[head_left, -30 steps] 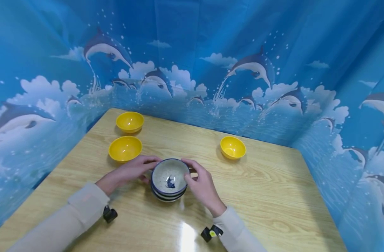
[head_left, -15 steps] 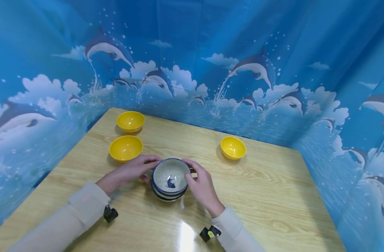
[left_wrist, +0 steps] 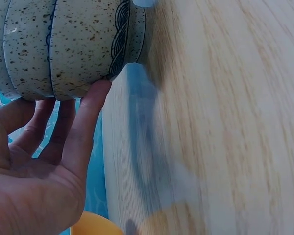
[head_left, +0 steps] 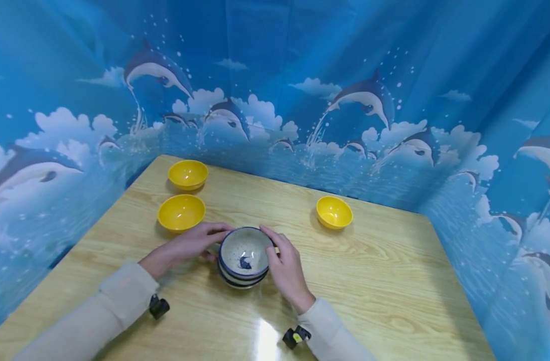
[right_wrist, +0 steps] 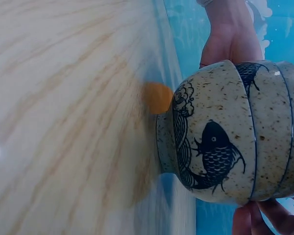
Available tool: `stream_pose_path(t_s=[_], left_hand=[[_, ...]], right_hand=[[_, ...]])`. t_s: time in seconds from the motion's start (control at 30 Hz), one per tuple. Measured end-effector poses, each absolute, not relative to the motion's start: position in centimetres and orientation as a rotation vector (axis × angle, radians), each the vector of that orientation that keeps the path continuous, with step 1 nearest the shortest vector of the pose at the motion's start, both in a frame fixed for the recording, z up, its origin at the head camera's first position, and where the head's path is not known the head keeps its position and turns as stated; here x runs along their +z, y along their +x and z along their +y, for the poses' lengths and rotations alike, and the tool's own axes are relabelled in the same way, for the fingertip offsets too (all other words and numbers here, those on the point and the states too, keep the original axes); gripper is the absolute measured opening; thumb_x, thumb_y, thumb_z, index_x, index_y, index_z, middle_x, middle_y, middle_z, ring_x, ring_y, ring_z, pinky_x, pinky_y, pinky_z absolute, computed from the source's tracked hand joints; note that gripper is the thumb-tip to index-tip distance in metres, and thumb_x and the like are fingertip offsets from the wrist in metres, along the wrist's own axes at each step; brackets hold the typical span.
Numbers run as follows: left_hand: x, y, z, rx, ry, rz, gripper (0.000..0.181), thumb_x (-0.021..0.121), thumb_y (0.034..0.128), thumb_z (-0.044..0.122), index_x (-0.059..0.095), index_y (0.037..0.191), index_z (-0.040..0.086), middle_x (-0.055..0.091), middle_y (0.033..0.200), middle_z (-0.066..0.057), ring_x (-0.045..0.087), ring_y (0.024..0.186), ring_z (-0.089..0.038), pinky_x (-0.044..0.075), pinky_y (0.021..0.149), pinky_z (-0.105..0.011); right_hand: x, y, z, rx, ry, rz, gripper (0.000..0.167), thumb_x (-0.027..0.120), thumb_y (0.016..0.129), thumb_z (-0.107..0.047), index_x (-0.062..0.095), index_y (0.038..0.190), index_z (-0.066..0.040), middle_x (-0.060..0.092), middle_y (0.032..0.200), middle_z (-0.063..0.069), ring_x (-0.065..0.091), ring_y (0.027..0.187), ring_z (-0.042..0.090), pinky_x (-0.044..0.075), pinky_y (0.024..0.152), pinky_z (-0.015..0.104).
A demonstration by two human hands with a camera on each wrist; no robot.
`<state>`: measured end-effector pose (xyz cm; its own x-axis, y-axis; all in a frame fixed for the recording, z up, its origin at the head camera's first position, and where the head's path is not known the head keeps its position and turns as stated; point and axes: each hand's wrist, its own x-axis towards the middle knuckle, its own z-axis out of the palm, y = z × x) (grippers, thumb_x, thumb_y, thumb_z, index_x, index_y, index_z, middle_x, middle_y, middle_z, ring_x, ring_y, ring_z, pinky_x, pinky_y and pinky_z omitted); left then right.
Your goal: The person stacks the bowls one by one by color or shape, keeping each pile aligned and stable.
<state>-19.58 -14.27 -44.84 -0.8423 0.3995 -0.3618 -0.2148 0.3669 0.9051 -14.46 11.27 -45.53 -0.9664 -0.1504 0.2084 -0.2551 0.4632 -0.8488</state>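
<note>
A nested stack of speckled bowls [head_left: 245,253] with blue rims stands on the table in front of me. A dark blue fish shows inside the top bowl, and another fish decorates the outer wall of the lowest bowl [right_wrist: 215,152]. My left hand [head_left: 195,244] holds the stack's left side. In the left wrist view, that hand's fingertips [left_wrist: 100,90] touch the lower bowl wall, with the thumb nearer the rims. Opposite it, my right hand [head_left: 287,265] grips the right side, thumb by the top rim; most of its fingers are hidden in the right wrist view.
Two yellow bowls, one nearer [head_left: 181,213] and one farther back [head_left: 187,175], stand at the table's left. A third yellow bowl [head_left: 334,212] is right of the stack, toward the back. A blue dolphin curtain [head_left: 275,75] borders the wooden table [head_left: 383,281].
My right hand and wrist have shifted slightly left, and its fingers have changed position a little at the rim. The stack and my left hand stay almost where they were.
</note>
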Motion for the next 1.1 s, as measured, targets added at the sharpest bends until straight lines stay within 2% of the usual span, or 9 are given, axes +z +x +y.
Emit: stream_pose_path(t_s=[0.13,0.23,0.53,0.63,0.7,0.77,0.87,1.0,1.1], left_hand=[[-45.0,-19.7,-14.2,1.495,0.144,2.109,0.041,0.049,0.1179,0.031,0.062,0.153,0.014,0.060,0.158,-0.015,0.062,0.129,-0.029,0.067,0.089,-0.036],[-45.0,-19.7,-14.2,1.490,0.142,2.114,0.041,0.050,0.1179,0.031,0.061,0.153,0.015,0.060,0.158,-0.015,0.062,0.129,-0.029,0.067,0.089,-0.036],[-45.2,-19.8,-14.3,1.499,0.155,2.103,0.040,0.049,0.1179,0.032,0.063,0.152,0.016,0.062,0.156,-0.013,0.062,0.129,-0.027,0.066,0.090,-0.036],[-45.3,-19.8,-14.3,1.504,0.148,2.101,0.039,0.050,0.1176,0.032,0.064,0.150,0.017,0.063,0.155,-0.011,0.062,0.130,-0.028,0.066,0.090,-0.036],[-45.3,-19.8,-14.3,1.498,0.162,2.105,0.039,0.050,0.1176,0.033,0.064,0.150,0.017,0.063,0.155,-0.012,0.062,0.130,-0.028,0.066,0.091,-0.036],[-45.3,-19.8,-14.4,1.498,0.176,2.107,0.041,0.050,0.1175,0.035,0.064,0.151,0.016,0.063,0.155,-0.011,0.062,0.132,-0.028,0.066,0.093,-0.037],[-45.4,-19.7,-14.8,1.499,0.216,2.093,0.047,0.049,0.1172,0.041,0.061,0.154,0.015,0.062,0.156,-0.012,0.060,0.138,-0.030,0.066,0.099,-0.041],[-45.6,-19.7,-15.4,1.508,0.253,2.058,0.055,0.048,0.1160,0.049,0.057,0.157,0.014,0.060,0.158,-0.012,0.056,0.144,-0.033,0.064,0.105,-0.045],[-45.6,-19.7,-15.8,1.524,0.276,2.041,0.058,0.049,0.1150,0.051,0.056,0.159,0.014,0.058,0.160,-0.014,0.054,0.147,-0.036,0.064,0.106,-0.046]], right_hand=[[-45.6,-14.5,11.1,1.501,0.335,-2.597,0.052,0.049,0.106,-0.005,0.062,0.155,-0.017,0.072,0.117,0.005,0.062,0.101,0.016,0.055,0.088,0.030],[-45.7,-14.5,10.9,1.517,0.312,-2.590,0.053,0.047,0.107,-0.005,0.060,0.157,-0.015,0.068,0.110,0.005,0.054,0.092,0.014,0.049,0.083,0.027],[-46.4,-14.3,10.5,1.594,0.205,-2.556,0.050,0.044,0.109,-0.008,0.059,0.156,-0.008,0.068,0.114,0.006,0.056,0.100,0.014,0.051,0.093,0.030],[-46.5,-14.4,10.5,1.605,0.195,-2.568,0.050,0.043,0.109,-0.010,0.058,0.157,-0.009,0.069,0.119,0.007,0.060,0.106,0.018,0.053,0.100,0.037],[-46.5,-14.4,10.6,1.617,0.211,-2.586,0.051,0.042,0.110,-0.012,0.056,0.159,-0.012,0.069,0.127,0.008,0.062,0.118,0.022,0.053,0.110,0.046],[-46.5,-14.3,10.8,1.662,0.246,-2.610,0.052,0.041,0.112,-0.016,0.052,0.163,-0.018,0.065,0.144,0.007,0.060,0.135,0.026,0.047,0.122,0.055],[-46.6,-14.2,11.3,1.750,0.343,-2.643,0.051,0.039,0.117,-0.026,0.043,0.168,-0.026,0.049,0.168,0.003,0.043,0.158,0.029,0.031,0.133,0.061],[-46.8,-14.0,12.1,1.805,0.501,-2.673,0.054,0.043,0.118,-0.038,0.032,0.171,-0.033,0.030,0.180,0.000,0.026,0.168,0.027,0.020,0.137,0.061],[-47.1,-13.9,12.6,1.817,0.595,-2.680,0.062,0.052,0.116,-0.041,0.027,0.173,-0.035,0.024,0.182,0.002,0.026,0.167,0.032,0.025,0.134,0.065]])
